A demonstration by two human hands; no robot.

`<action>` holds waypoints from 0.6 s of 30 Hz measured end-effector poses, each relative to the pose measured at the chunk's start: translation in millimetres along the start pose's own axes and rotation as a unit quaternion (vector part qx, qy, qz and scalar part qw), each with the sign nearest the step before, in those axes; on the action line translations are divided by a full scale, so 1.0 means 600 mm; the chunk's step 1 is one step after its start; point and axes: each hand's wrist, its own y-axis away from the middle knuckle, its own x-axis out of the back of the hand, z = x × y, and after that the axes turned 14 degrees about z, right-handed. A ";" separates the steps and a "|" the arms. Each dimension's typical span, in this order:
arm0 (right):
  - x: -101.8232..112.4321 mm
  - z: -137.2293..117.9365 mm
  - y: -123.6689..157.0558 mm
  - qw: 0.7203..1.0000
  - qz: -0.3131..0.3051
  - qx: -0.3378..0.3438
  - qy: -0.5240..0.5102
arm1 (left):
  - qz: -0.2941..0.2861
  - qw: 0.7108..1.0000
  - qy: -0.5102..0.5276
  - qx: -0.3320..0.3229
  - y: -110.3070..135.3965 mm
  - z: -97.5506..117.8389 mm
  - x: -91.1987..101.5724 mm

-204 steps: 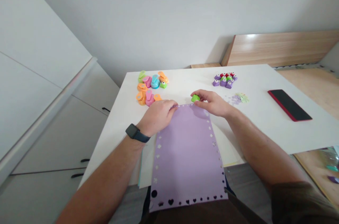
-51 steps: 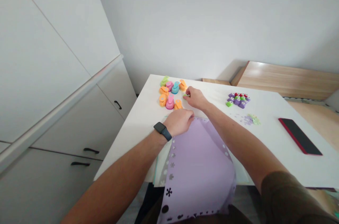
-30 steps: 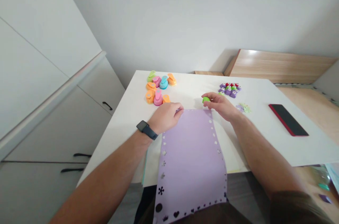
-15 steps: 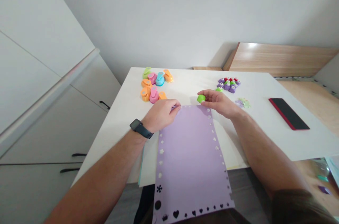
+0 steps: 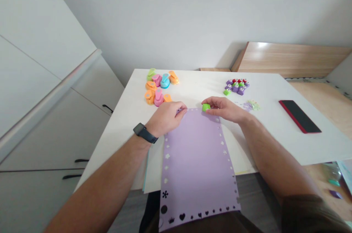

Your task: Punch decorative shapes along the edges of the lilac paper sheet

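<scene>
A purple sheet of paper [image 5: 199, 163] with shapes punched along its edges lies partly on the table and hangs over the near edge. At its far left corner my left hand [image 5: 168, 117] pinches the paper between thumb and fingers. A small green craft punch [image 5: 206, 107] is in my right hand [image 5: 224, 109], gripped by thumb and fingertips at the sheet's far edge, toward the right corner. Whether the paper sits inside the punch's slot cannot be made out.
Larger lever punches [image 5: 158, 97] in orange, pink, blue and green stand at the back left. Several small punches [image 5: 235, 87] cluster at the back right, near paper cut-outs [image 5: 251, 105]. A black and red flat object [image 5: 299, 116] lies on the white table [image 5: 272, 141].
My right hand has moved slightly left and toward me, bringing the green punch onto the sheet's far edge. The punch has turned in my fingers. My left hand keeps its pinch.
</scene>
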 end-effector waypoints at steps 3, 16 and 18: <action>0.000 -0.007 0.002 1.000 -0.027 0.003 0.003 | 0.001 1.000 0.003 0.000 -0.001 0.002 0.001; -0.008 -0.004 0.000 0.998 0.021 0.012 0.059 | 0.006 1.000 -0.013 -0.003 0.000 0.004 0.000; -0.010 -0.003 -0.001 0.998 0.019 0.008 0.056 | 0.007 1.000 -0.012 -0.004 0.000 0.004 0.000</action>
